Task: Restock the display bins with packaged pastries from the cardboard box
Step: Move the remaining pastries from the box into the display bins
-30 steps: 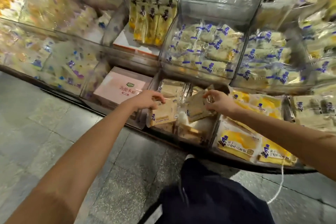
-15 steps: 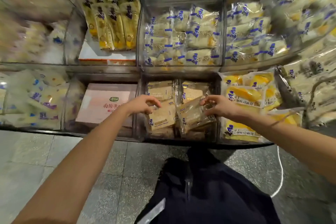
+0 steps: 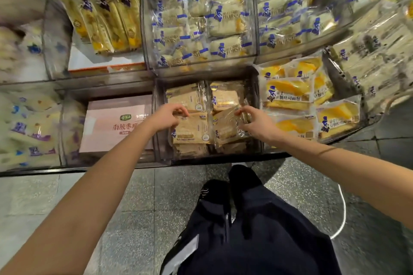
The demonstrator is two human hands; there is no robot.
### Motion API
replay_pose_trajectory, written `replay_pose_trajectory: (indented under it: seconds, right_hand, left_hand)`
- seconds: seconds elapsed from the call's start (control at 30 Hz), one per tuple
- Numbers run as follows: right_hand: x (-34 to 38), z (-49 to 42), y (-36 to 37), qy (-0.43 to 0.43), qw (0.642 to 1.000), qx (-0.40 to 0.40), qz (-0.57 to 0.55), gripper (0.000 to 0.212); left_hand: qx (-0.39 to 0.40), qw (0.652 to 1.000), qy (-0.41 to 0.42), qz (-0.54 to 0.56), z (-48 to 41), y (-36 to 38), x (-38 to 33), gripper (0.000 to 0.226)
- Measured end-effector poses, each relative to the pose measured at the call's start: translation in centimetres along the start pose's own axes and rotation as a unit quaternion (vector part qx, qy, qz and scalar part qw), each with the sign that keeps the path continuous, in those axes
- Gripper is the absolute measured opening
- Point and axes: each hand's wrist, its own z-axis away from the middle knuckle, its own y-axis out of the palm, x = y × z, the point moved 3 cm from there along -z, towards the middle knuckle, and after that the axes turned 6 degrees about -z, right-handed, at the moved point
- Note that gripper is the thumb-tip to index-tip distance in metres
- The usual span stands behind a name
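A clear display bin (image 3: pixel 257 118) in the lower row holds several tan packaged pastries in two columns. My left hand (image 3: pixel 166 117) pinches the top edge of the front left packet (image 3: pixel 192 129), which lies flat on the stack. My right hand (image 3: pixel 254 121) grips the upper right edge of the front right packet (image 3: pixel 228 127), which sits tilted on its column. Two more tan packets (image 3: pixel 225 97) lie behind them. The cardboard box is not in view.
A pink carton (image 3: pixel 111 123) fills the bin to the left. Yellow bread packs (image 3: pixel 290 94) fill the bin to the right. Upper bins hold blue-labelled pastries (image 3: pixel 201 24) and long yellow cakes (image 3: pixel 105 11). Grey tiled floor (image 3: pixel 134 207) and my dark-trousered legs (image 3: pixel 245 230) are below.
The view has swung to face the tan-packet bin squarely. Both hands have lowered their packets onto the stacks, the right one still tilted.
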Motion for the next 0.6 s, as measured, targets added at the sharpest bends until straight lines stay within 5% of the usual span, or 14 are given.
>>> replay_pose_trajectory:
  seconds: [0.1,0.37,0.47,0.6]
  right_hand:
    - [-0.6,0.2,1.0,-0.024,0.994,-0.065,0.084,0.032]
    - [-0.8,-0.5,3.0,-0.041,0.968,-0.009,0.246,0.056]
    - [-0.9,-0.7,3.7,-0.084,0.930,0.002,0.358,0.048]
    - [-1.3,-1.0,4.2,-0.134,0.866,0.057,0.478,0.080]
  left_hand:
    - [-0.024,0.986,0.025,-0.161,0.1,0.8,-0.2,0.035]
    - [-0.087,0.909,0.028,-0.407,1.8,5.3,0.1,0.093]
    - [-0.081,0.900,0.032,-0.427,1.7,6.6,0.7,0.111]
    - [-0.097,0.877,0.087,-0.463,1.8,7.2,0.9,0.106]
